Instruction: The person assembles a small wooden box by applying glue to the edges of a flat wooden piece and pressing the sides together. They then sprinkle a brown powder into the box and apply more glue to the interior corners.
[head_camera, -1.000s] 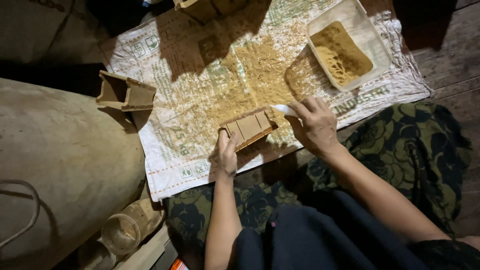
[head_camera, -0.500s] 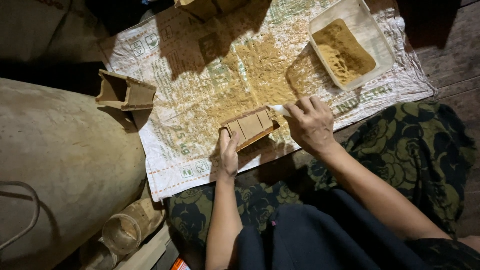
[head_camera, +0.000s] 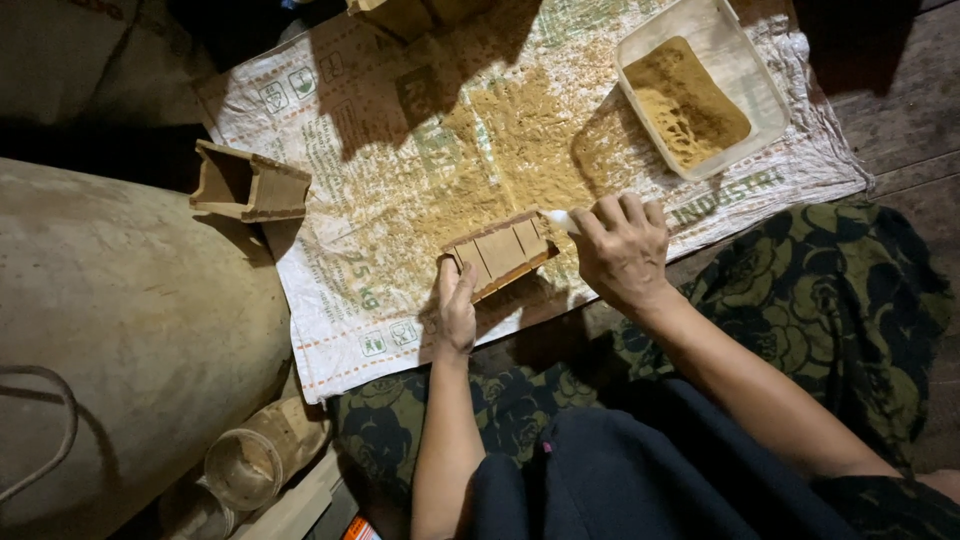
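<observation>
A small brown wooden mould (head_camera: 500, 252) with several compartments lies on a printed white woven sack (head_camera: 330, 200) that is strewn with yellow-brown powder (head_camera: 510, 150). My left hand (head_camera: 456, 308) grips the mould's near-left end. My right hand (head_camera: 622, 248) is closed on a small white tool (head_camera: 558, 218) whose tip shows at the mould's right end. A clear plastic tub (head_camera: 770, 95) partly filled with the same powder sits at the sack's far right.
A second wooden mould (head_camera: 248, 184) rests at the sack's left edge. A large brown sack (head_camera: 120, 340) fills the left side. A round brown container (head_camera: 250, 462) lies near my left knee. Wooden floorboards (head_camera: 900, 110) show at right.
My right hand has shifted slightly toward the mould's right end. The left hand and mould stay almost where they were.
</observation>
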